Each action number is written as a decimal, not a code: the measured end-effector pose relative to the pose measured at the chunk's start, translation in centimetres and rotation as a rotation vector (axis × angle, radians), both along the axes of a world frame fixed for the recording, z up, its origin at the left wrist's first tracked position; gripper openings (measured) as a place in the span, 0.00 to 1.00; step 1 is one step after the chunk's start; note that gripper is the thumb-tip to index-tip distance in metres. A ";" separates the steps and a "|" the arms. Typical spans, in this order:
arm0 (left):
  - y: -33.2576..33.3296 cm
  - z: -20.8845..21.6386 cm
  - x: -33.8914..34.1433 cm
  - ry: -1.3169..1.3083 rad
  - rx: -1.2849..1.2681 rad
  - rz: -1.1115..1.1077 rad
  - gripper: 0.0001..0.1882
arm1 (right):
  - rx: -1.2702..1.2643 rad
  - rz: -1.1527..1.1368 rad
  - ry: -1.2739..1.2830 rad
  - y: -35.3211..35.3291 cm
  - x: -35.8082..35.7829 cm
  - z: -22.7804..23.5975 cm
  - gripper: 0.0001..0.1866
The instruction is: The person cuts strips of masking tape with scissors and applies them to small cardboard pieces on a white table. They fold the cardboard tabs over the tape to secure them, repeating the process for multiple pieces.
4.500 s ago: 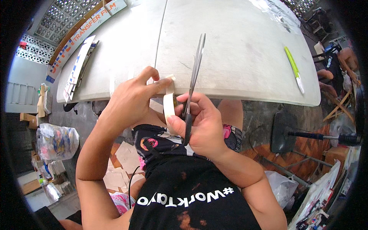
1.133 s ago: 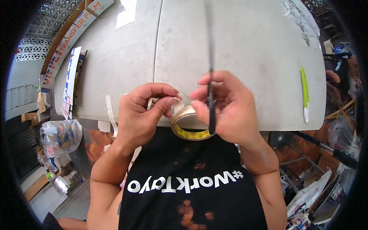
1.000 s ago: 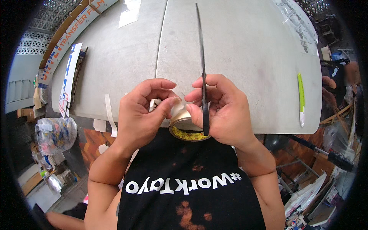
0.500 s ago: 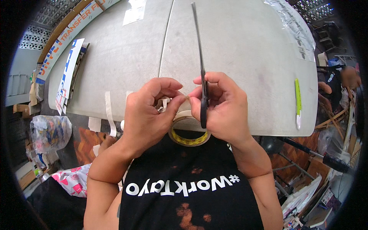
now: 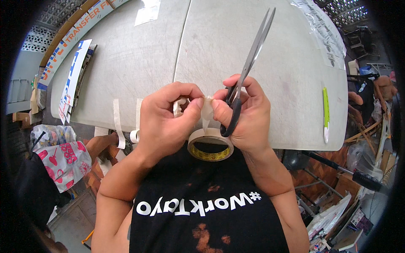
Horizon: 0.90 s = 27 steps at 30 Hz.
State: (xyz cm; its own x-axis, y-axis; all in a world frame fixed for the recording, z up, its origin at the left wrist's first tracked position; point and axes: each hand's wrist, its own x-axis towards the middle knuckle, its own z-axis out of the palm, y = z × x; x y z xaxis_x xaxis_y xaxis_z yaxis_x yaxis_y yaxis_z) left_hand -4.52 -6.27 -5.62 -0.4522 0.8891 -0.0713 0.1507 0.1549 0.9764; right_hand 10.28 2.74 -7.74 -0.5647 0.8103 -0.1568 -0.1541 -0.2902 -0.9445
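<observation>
My left hand (image 5: 166, 111) is closed in a pinch on cream masking tape, a crumpled bit of which (image 5: 179, 107) shows inside its curled fingers. Black-handled scissors (image 5: 253, 55) rest in my right hand (image 5: 249, 116), their blades pointing away from me and slightly parted. The thumb and finger of that same hand also pinch the tape, close to the left fingertips. Below the pinch, a short length of tape (image 5: 206, 114) hangs down to the masking tape roll (image 5: 211, 134). The roll sits at the table's near edge against my black shirt, its yellow inner core showing.
Tape strips (image 5: 118, 124) hang over the table's near edge at left. A green cutter knife (image 5: 326, 114) lies at right. Printed boards (image 5: 76, 80), a long carton (image 5: 80, 29) and clear plastic sheeting (image 5: 322, 33) line the sides. Another person's arm (image 5: 101, 147) is at lower left, near a pink-printed bag (image 5: 65, 164).
The scissors have tilted to the right and their blades have parted a little. More tape shows between my fingers and the roll. At left, the other person and the pink-printed bag have shifted.
</observation>
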 end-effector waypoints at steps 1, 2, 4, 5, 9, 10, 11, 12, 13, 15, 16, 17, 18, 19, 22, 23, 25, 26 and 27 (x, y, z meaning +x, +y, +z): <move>-0.1 0.2 0.0 -0.106 -0.060 0.006 0.04 | -0.020 0.002 0.011 0.0 0.1 0.0 0.23; -0.1 0.0 0.0 -0.106 -0.063 -0.009 0.05 | 0.006 0.014 -0.007 0.0 0.1 0.0 0.23; -0.1 -0.3 -0.3 -0.105 -0.070 -0.039 0.06 | 0.057 0.037 -0.044 0.5 0.4 0.1 0.23; -0.1 -0.1 -0.3 -0.091 -0.080 -0.052 0.06 | 0.069 0.067 -0.049 0.9 0.6 0.4 0.23; -0.2 0.3 -0.1 -0.010 -0.065 -0.103 0.06 | 0.114 0.184 -0.085 2.0 1.1 1.3 0.24; -0.2 0.3 0.0 0.016 -0.048 -0.115 0.06 | 0.125 0.214 -0.098 2.2 1.1 1.4 0.24; -0.3 0.4 0.0 0.008 -0.058 -0.114 0.06 | 0.116 0.230 -0.106 2.3 1.2 1.5 0.23; -0.3 0.7 0.0 -0.001 -0.067 -0.112 0.06 | 0.108 0.246 -0.114 2.3 1.2 1.7 0.23; -0.4 0.8 0.0 -0.010 -0.076 -0.110 0.06 | 0.100 0.263 -0.123 2.3 1.2 1.8 0.23; -0.7 0.7 0.1 -0.006 -0.044 -0.112 0.05 | 0.097 0.240 -0.084 2.1 1.3 1.5 0.23; -0.8 0.6 0.2 -0.003 -0.028 -0.112 0.05 | 0.096 0.229 -0.064 2.0 1.3 1.3 0.23; -0.9 0.5 0.2 -0.057 -0.032 -0.104 0.05 | 0.098 0.194 -0.015 1.7 1.3 1.1 0.23; -1.0 0.5 0.2 -0.110 -0.037 -0.096 0.05 | 0.099 0.159 0.034 1.3 1.2 0.9 0.23; -1.1 0.4 0.3 -0.163 -0.041 -0.089 0.05 | 0.101 0.124 0.084 0.9 1.1 0.7 0.23; -1.4 -0.3 0.9 -0.528 0.016 0.002 0.06 | 0.140 0.029 0.146 -0.4 0.6 0.1 0.23; -1.4 -0.3 1.2 -0.426 0.031 0.047 0.06 | 0.140 0.008 0.163 -0.4 0.6 -0.2 0.22; -1.5 -0.3 1.7 -0.222 0.058 0.137 0.06 | 0.140 -0.034 0.197 -0.4 0.6 -0.7 0.22; -2.1 -0.2 1.5 -0.088 0.046 0.133 0.07 | 0.129 -0.053 0.185 -0.3 0.8 -0.7 0.22; -3.4 -0.1 1.1 0.045 0.036 0.130 0.08 | 0.120 -0.069 0.172 -0.2 0.9 -0.7 0.22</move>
